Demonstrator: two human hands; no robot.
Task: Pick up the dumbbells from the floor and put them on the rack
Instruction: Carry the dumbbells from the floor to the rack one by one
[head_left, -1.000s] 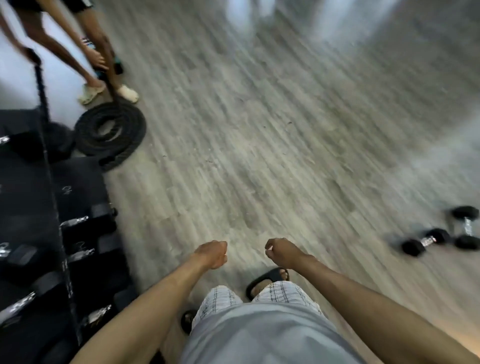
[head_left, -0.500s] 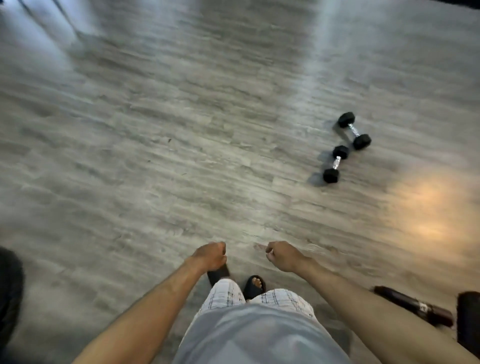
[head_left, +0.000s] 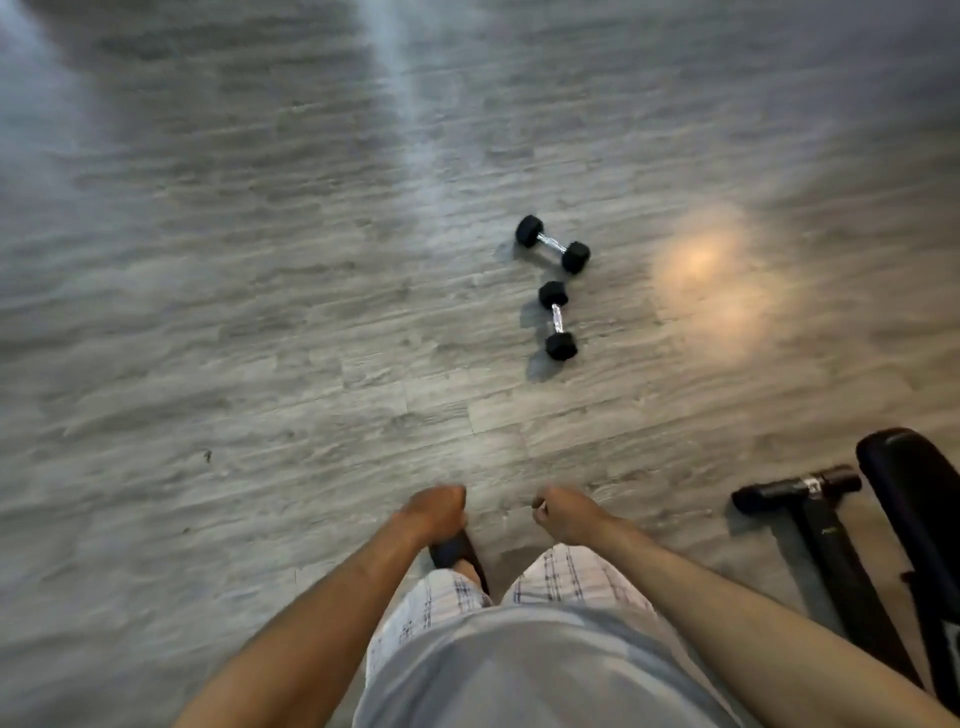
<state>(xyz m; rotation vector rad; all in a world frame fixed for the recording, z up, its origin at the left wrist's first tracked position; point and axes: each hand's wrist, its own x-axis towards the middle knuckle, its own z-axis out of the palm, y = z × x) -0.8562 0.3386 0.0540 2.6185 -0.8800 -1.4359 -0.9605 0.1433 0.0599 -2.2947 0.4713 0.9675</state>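
Note:
Two small black hex dumbbells with chrome handles lie on the grey wood-look floor ahead of me, slightly right of centre. The farther dumbbell (head_left: 554, 243) lies slanted; the nearer dumbbell (head_left: 557, 319) points almost straight away from me. They sit close together without touching. My left hand (head_left: 435, 512) and my right hand (head_left: 565, 513) hang in loose fists in front of my waist, holding nothing, well short of the dumbbells. The rack is out of view.
A black padded bench (head_left: 919, 525) with its black floor foot (head_left: 800, 491) stands at the lower right, close to my right arm. My sandalled foot (head_left: 460, 556) shows under the left hand. Bare floor stretches to the left and ahead.
My view has swung right, away from the rack, the rope coil and the other person. The two dumbbells have come toward the centre and closer. Both fists stay as they were.

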